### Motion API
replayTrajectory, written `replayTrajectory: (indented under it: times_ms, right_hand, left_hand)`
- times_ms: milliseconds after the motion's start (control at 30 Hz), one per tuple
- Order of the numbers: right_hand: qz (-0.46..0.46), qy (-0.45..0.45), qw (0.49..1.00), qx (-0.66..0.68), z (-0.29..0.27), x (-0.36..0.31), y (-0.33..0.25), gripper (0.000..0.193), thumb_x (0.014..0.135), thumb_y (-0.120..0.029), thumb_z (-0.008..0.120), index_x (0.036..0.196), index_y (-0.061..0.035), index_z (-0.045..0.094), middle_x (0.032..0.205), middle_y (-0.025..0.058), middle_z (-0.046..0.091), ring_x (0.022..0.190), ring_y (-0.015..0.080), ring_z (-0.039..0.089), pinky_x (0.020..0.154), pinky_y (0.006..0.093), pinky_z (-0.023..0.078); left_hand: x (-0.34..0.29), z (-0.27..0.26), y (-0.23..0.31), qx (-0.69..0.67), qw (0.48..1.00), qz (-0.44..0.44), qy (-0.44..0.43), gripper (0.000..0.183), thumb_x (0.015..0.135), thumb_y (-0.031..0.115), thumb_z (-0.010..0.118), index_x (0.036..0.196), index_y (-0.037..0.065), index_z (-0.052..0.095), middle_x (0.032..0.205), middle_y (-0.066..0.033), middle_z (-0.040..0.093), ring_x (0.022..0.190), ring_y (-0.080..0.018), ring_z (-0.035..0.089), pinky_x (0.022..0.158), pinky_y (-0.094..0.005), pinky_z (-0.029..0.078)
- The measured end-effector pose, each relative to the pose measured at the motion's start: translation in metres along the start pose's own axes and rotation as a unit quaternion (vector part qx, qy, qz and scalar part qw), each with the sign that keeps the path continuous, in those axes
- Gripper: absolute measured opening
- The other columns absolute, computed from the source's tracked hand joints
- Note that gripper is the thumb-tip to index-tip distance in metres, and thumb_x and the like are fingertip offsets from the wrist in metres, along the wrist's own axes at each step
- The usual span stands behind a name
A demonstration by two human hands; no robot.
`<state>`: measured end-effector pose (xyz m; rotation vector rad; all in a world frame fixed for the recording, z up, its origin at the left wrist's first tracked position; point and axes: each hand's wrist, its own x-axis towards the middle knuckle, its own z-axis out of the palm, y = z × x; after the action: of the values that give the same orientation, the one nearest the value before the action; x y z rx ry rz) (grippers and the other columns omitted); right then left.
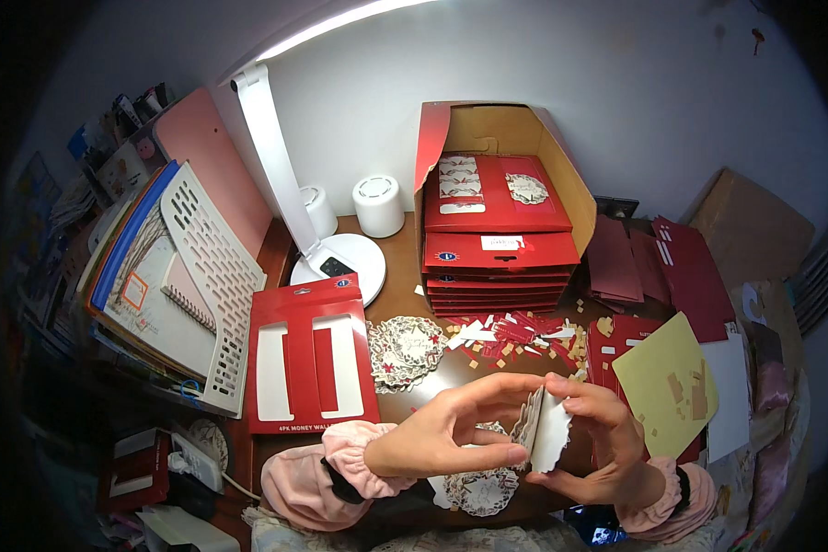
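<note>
A small stack of scalloped paper tags stands on edge between my two hands, above the near side of the desk. My left hand pinches it from the left, thumb below and fingers over the top. From the other side, my right hand grips its edges, with the plain white back of one tag facing that palm. More printed tags lie under my hands, partly hidden by them. Another pile of round decorated tags rests farther off, beside a red cardboard wallet package with white cut-outs.
An open carton of stacked red packages stands at the back. Red and tan paper scraps litter the desk before it. A white lamp and file rack stand left; a yellow sheet lies right.
</note>
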<state>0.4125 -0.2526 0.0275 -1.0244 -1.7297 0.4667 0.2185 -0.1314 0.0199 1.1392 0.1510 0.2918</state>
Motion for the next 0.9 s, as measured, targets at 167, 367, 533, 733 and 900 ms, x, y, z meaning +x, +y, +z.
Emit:
replayTrajectory:
  times_ms: [167,367,533,733,900]
  right_hand:
    - [0.018,0.020,1.000,0.006,-0.005,0.004,-0.005,0.075,0.067,-0.010,0.088,0.129,-0.0018,0.046,0.130,0.0243,0.054,0.121,0.0345,0.056,0.100,0.0403,0.047]
    - [-0.016,-0.028,0.995,-0.092,-0.002,0.011,-0.005,0.070,0.068,-0.009,0.086,0.127,-0.0015,0.049,0.129,0.0214,0.056,0.119,0.0341,0.057,0.099,0.0410,0.048]
    - [0.002,-0.008,1.000,-0.018,-0.005,0.003,0.000,0.069,0.068,-0.009,0.086,0.126,-0.0014,0.048,0.129,0.0212,0.056,0.119,0.0340,0.057,0.100,0.0425,0.047]
    - [0.025,0.043,0.998,0.050,-0.004,-0.003,0.004,0.071,0.068,-0.009,0.086,0.126,-0.0017,0.046,0.129,0.0232,0.055,0.119,0.0342,0.057,0.102,0.0418,0.044]
    - [0.020,0.013,0.996,-0.083,-0.006,0.006,0.002,0.070,0.067,-0.011,0.087,0.125,-0.0004,0.049,0.126,0.0221,0.058,0.116,0.0344,0.059,0.100,0.0429,0.046]
  left_hand:
    - [0.003,-0.002,0.001,-0.046,0.999,0.000,-0.014,0.065,0.089,0.003,0.069,0.144,0.000,0.034,0.140,-0.0104,0.045,0.130,-0.0195,0.047,0.103,-0.0347,0.047]
    - [0.003,0.006,-0.011,0.024,0.999,0.022,0.019,0.067,0.086,0.007,0.074,0.142,0.003,0.038,0.139,-0.0090,0.046,0.130,-0.0223,0.048,0.102,-0.0365,0.049]
    - [0.001,0.004,0.002,-0.011,1.000,-0.002,0.012,0.062,0.089,0.004,0.068,0.143,0.001,0.037,0.140,-0.0093,0.045,0.130,-0.0208,0.048,0.102,-0.0342,0.048]
    - [-0.001,-0.003,-0.005,0.006,0.999,0.024,0.043,0.048,0.099,0.012,0.052,0.144,0.000,0.041,0.125,-0.0069,0.059,0.111,-0.0081,0.053,0.084,-0.0217,0.047]
    - [-0.001,0.005,-0.006,0.130,0.986,0.019,0.105,0.045,0.098,0.013,0.057,0.141,0.001,0.047,0.105,-0.0030,0.064,0.090,-0.0069,0.056,0.078,-0.0213,0.048]
